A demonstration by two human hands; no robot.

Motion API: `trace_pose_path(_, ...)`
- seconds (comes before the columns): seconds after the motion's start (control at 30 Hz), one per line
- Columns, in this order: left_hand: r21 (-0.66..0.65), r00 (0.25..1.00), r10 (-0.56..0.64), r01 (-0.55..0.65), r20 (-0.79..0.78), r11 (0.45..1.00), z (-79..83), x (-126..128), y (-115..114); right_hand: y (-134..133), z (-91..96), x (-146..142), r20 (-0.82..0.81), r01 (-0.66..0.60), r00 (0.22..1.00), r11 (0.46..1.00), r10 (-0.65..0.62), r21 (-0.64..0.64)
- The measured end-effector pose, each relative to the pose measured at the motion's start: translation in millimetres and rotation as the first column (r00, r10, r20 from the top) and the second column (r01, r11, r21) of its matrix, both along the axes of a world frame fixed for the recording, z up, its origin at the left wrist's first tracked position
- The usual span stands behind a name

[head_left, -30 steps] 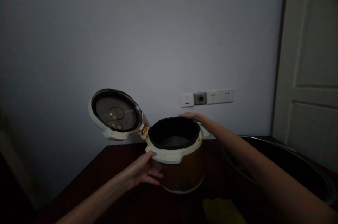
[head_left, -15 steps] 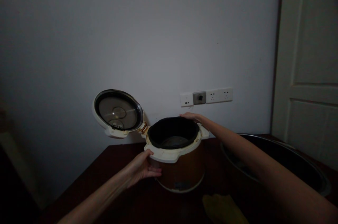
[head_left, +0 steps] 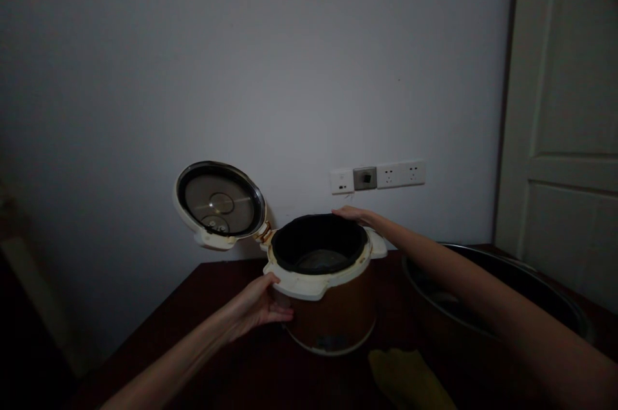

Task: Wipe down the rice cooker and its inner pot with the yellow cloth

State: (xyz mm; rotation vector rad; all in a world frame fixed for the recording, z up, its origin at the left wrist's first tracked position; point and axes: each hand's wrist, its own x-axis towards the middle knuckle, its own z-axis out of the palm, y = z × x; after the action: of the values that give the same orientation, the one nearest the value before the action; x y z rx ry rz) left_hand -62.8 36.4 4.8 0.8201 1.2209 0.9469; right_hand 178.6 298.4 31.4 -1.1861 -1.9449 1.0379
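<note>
An electric cooker [head_left: 333, 310] with a brown body and white rim stands on the table, its dark round inner pot [head_left: 322, 260] in place. To the left, its lid [head_left: 219, 201] is tilted up on a hinge, showing the metal inner side. My left hand [head_left: 264, 304] grips the cooker's left front edge, thumb on the white rim and fingers against the body below. At the far side, my right hand [head_left: 355, 214] holds the back rim, its fingers partly hidden behind the pot.
A large dark basin [head_left: 415, 281] with a metallic rim lies right of the cooker, partly behind my right forearm. A yellowish cloth [head_left: 408, 378] rests on the dark red table [head_left: 178, 300] in front. Wall sockets [head_left: 389, 174] sit behind; a door [head_left: 570, 139] stands at right.
The cooker and its raised lid have shifted slightly to the right, with both hands still on it.
</note>
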Motion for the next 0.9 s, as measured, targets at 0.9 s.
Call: trace_pose_path(0.9, 0.113, 0.978, 0.07, -0.049, -0.195, 0.992, -3.4, -20, -19, -58, -4.2, 21, 0.039, 0.042, 0.999, 0.992, -0.038, -0.123)
